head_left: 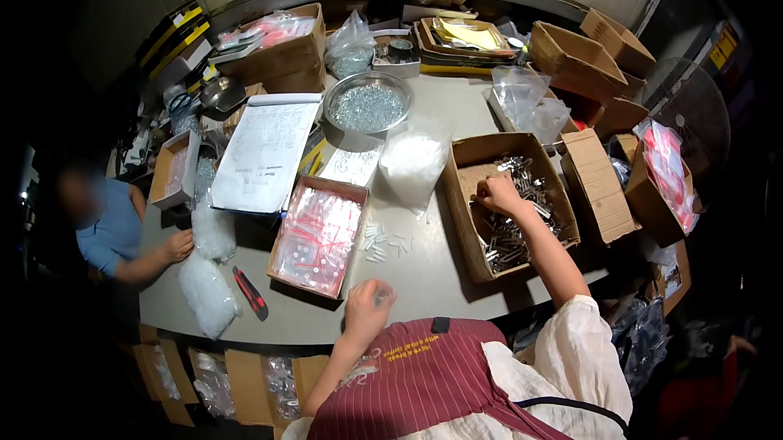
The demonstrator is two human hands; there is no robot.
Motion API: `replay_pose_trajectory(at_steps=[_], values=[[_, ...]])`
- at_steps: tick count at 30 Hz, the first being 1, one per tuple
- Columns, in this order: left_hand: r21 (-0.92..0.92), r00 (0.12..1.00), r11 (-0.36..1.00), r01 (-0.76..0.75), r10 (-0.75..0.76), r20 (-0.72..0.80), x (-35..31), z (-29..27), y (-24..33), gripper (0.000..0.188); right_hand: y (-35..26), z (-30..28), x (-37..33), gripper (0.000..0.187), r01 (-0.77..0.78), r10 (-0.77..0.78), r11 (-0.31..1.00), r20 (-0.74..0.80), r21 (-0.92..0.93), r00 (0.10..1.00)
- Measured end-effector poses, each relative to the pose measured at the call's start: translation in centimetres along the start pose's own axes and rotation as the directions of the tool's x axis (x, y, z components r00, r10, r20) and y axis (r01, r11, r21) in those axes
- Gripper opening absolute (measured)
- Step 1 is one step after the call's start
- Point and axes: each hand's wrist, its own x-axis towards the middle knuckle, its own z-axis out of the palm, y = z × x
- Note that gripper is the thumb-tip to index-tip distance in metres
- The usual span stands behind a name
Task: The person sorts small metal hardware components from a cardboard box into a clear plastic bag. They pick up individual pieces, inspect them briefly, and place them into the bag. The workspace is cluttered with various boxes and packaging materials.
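Observation:
My right hand (499, 194) reaches into an open cardboard box (469, 254) at the right of the table. Its fingers are drawn together above a heap of small, long metal pieces (534, 187); whatever they grip is hidden. Close to the front edge, my left hand (367, 309) is curled around something small and translucent that I cannot make out. Between the hands lie several small white plastic pieces (378, 243). A clear bag (414, 159) full of white pieces stands behind them. Left of it, a shallow carton (318, 236) holds flat clear packets with red edges.
A red utility knife (250, 293) and bags of white pieces (208, 297) lie at the left, beside a co-worker's hand (178, 246). A clipboard with paper (267, 150) and a metal bowl of small silvery parts (369, 106) sit farther back. Cartons (599, 183) crowd the right edge.

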Motion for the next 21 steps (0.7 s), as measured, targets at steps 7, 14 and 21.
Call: replay_pose_trajectory(at_steps=[7,14,21], values=[[-0.021,0.999,0.999,0.040,-0.040,0.028,-0.7,0.2,0.1,0.013,-1.0,-2.3,0.6,0.018,0.171,-0.174,0.984,-0.093,-0.045,0.980],[0.014,1.000,1.000,-0.007,0.007,0.026,-0.5,0.1,0.3,0.013,-0.6,0.1,1.5,0.018,0.191,-0.193,0.981,-0.156,-0.029,0.969],[0.038,0.998,0.998,0.052,-0.050,-0.044,-0.6,0.2,-0.1,0.016,2.5,-2.3,3.2,0.021,-0.172,-0.006,0.928,-0.472,-0.332,0.882]])
